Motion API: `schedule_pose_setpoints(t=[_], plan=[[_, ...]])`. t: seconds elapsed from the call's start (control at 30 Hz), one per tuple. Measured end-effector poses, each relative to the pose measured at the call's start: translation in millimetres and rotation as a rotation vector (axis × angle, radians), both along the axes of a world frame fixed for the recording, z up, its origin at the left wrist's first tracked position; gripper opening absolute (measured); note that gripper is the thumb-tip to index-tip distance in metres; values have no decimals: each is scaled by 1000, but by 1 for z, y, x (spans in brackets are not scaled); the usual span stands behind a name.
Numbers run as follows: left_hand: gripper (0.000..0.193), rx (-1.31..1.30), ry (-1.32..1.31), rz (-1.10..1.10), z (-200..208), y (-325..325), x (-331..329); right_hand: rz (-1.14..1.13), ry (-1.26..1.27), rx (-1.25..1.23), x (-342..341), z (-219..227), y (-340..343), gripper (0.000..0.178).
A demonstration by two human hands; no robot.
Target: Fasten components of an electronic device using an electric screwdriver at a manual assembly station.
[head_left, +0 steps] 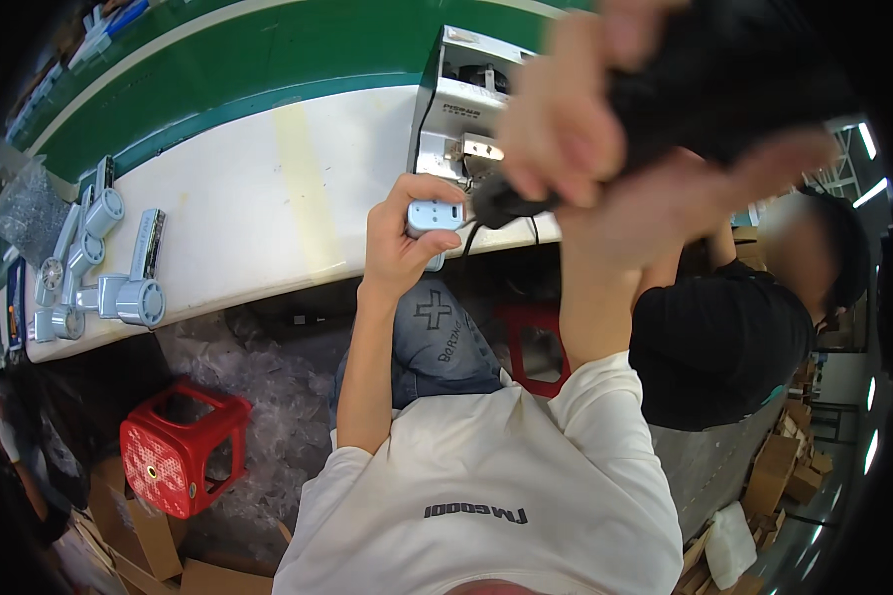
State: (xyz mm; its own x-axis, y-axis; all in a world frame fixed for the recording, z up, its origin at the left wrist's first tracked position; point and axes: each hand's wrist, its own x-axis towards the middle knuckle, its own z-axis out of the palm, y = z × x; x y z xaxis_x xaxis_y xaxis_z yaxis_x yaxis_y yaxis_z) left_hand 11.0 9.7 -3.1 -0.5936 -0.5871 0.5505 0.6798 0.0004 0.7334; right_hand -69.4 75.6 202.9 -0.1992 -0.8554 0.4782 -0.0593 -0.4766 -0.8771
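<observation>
The light-blue, round-cornered plastic piece (434, 218) sits in the left hand (397, 243), pinched between the thumb below and the fingers above, its face with small holes turned up. It lies at about two o'clock from the left palm and at nine o'clock from the right hand (645, 220). The right hand, blurred and close to the camera, is wrapped around a thick black tool (704, 89) whose narrow end points toward eight o'clock, right beside the piece; whether its tip touches, I cannot tell.

From the piece, a silver metal box-shaped machine (463, 111) stands at twelve o'clock on the white tabletop (238, 198). At nine o'clock, light-blue plastic parts with drum-shaped ends (141, 301) lie grouped. A red plastic stool (174, 461) is between seven and eight o'clock; a co-worker in a black shirt (719, 347) is near four.
</observation>
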Motion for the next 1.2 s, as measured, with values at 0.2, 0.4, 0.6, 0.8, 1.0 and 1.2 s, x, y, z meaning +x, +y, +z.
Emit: schedule_pose_setpoints(t=[0.2,0.4,0.6,0.8,1.0,1.2], plan=[[50,-29,148,126,32,-32,6,-377,-20,-172,-21,-55,27,86],[37,-451,-64,519,86,-117,-37,-569,-89,-120,-45,-156,27,78],[42,-1324,-318,822,64,-209,-93,-549,-154,-245,-40,-171,21,74],[36,-1465,-412,854,24,-240,-94,-572,-34,-177,-29,-169,13,76],[26,-1547,-1173,594,63,-234,-46,-594,-34,-169,-35,-171,14,76],[58,-1497,-1875,597,56,-248,86,-595,-35,-174,-34,-172,10,75]])
